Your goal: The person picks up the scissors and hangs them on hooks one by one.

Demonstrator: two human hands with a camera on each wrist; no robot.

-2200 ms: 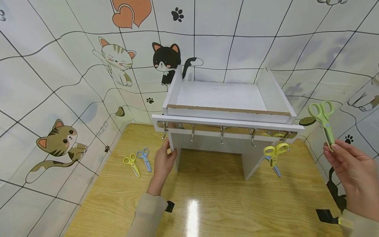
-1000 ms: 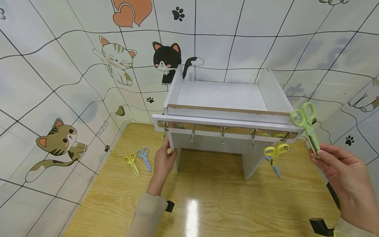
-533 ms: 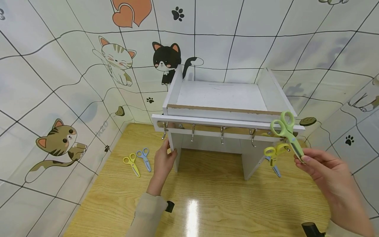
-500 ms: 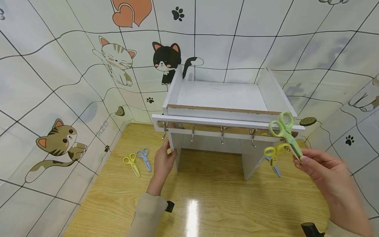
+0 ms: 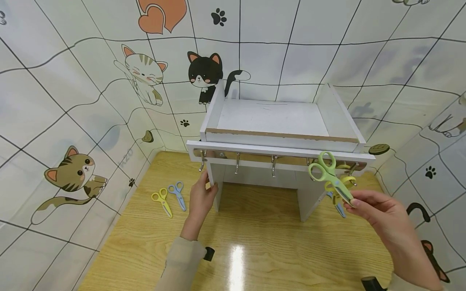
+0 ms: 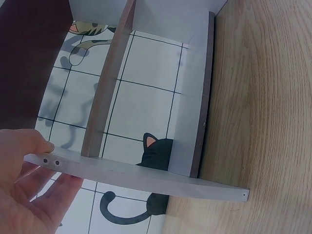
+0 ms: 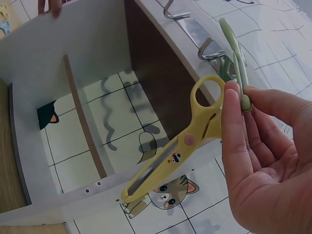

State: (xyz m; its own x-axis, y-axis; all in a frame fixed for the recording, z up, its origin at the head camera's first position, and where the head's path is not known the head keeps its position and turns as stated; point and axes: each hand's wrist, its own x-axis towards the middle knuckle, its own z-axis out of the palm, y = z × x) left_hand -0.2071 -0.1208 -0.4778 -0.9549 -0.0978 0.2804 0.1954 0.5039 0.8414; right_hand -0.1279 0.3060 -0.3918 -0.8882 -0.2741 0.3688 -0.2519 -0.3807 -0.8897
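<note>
A white shelf unit (image 5: 280, 148) stands on the table, with several metal hooks (image 5: 274, 166) along its front rail. My left hand (image 5: 202, 198) grips the edge of its left side panel, thumb on one face and fingers on the other in the left wrist view. Between thumb and fingers, my right hand (image 5: 386, 220) pinches green scissors (image 5: 330, 174) by the blade end, finger loops up. These loops overlap the second hook from the right in the head view. Yellow scissors (image 7: 187, 141) hang from the rightmost hook, partly hidden behind the green ones in the head view.
Left of the shelf unit, yellow scissors (image 5: 162, 202) and blue scissors (image 5: 177, 196) lie on the wooden table (image 5: 255, 246). Another pair of blue scissors (image 5: 339, 209) shows partly behind the hanging yellow ones. A cat-patterned wall covering (image 5: 284, 60) encloses the back and sides.
My right hand has carried the green scissors leftward and down, from beyond the shelf's right end to the front of the hook rail. The left hand has stayed put.
</note>
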